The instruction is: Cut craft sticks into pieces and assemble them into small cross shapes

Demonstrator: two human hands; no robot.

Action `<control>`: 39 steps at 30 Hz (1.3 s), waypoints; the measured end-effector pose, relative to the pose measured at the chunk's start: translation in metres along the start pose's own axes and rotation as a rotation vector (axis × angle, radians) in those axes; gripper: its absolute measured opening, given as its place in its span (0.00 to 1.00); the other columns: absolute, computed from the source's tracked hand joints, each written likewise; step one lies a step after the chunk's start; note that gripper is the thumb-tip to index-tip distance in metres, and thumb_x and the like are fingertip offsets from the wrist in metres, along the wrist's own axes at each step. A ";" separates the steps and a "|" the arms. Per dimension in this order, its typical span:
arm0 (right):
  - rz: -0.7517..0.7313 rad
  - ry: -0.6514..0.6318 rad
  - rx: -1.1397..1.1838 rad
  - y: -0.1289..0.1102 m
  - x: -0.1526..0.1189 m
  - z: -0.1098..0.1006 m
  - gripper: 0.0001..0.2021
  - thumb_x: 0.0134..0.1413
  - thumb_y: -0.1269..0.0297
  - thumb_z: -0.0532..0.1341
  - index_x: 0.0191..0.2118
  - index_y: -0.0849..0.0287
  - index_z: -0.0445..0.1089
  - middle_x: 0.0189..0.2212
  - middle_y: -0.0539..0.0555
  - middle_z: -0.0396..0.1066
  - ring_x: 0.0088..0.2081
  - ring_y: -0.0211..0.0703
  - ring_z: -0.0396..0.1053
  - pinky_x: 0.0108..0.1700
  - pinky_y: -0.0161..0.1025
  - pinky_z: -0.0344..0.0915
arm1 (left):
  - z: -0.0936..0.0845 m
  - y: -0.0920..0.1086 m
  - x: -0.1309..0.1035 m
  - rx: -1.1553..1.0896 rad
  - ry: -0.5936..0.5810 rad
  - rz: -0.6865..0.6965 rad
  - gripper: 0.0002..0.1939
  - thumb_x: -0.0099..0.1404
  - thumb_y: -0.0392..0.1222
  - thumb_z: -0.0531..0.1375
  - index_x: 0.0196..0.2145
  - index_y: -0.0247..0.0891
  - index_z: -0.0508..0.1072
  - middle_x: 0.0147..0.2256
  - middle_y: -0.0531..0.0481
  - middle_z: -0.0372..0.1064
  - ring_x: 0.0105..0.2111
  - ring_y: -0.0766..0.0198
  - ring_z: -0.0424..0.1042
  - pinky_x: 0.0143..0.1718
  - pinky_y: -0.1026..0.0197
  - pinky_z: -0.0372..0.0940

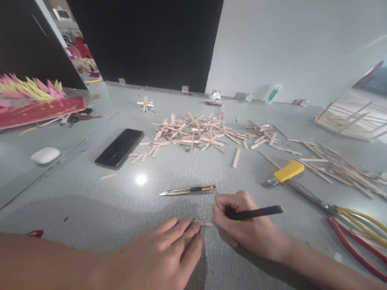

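My left hand (167, 260) lies flat with its fingers stretched out, their tips pressing on a short, thin wooden strip (207, 223) on the grey surface. Only a small piece of the strip shows between my two hands, with a faint mark on it. In a writing grip, my right hand (240, 221) is closed around a slim black pen-shaped tool (263, 211), whose working tip is hidden by the fingers. Just beyond both hands lies a gold-and-black craft knife (189, 190), its blade pointing left.
A pile of cut wooden strips (192, 129) lies behind. A black phone (120, 147) and white mouse (45, 155) are at left. To the right are a yellow utility knife (289, 171), red-and-yellow-handled shears (328, 206) and long strips (342, 166).
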State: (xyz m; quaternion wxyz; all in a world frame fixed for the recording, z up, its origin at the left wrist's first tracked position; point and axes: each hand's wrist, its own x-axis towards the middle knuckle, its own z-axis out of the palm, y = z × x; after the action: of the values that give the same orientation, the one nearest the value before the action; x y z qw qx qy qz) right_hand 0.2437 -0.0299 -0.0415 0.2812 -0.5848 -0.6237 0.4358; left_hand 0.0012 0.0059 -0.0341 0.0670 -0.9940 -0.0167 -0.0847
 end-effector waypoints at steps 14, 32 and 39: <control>0.003 0.009 0.053 0.003 0.000 0.001 0.19 0.63 0.66 0.56 0.20 0.53 0.53 0.11 0.43 0.59 0.13 0.32 0.56 0.17 0.31 0.53 | -0.004 -0.004 0.001 -0.004 -0.037 0.013 0.22 0.71 0.34 0.54 0.58 0.19 0.70 0.57 0.30 0.74 0.56 0.45 0.75 0.54 0.48 0.69; -0.023 0.024 0.039 0.000 0.003 0.011 0.21 0.65 0.60 0.56 0.21 0.52 0.50 0.11 0.42 0.57 0.12 0.32 0.57 0.16 0.31 0.49 | -0.003 -0.004 0.002 0.001 -0.050 0.023 0.23 0.71 0.36 0.55 0.59 0.18 0.69 0.57 0.28 0.73 0.56 0.43 0.75 0.54 0.48 0.68; -0.041 0.023 -0.002 -0.003 0.004 0.008 0.21 0.64 0.64 0.56 0.21 0.52 0.49 0.10 0.41 0.53 0.13 0.31 0.54 0.16 0.31 0.49 | -0.003 -0.003 0.002 0.008 -0.024 -0.002 0.20 0.73 0.34 0.54 0.58 0.19 0.70 0.56 0.29 0.74 0.55 0.45 0.76 0.53 0.49 0.69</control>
State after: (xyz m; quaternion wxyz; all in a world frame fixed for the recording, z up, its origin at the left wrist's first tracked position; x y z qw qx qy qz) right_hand 0.2345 -0.0280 -0.0437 0.2966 -0.5771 -0.6326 0.4228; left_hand 0.0023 0.0083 -0.0303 0.0709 -0.9947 -0.0187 -0.0728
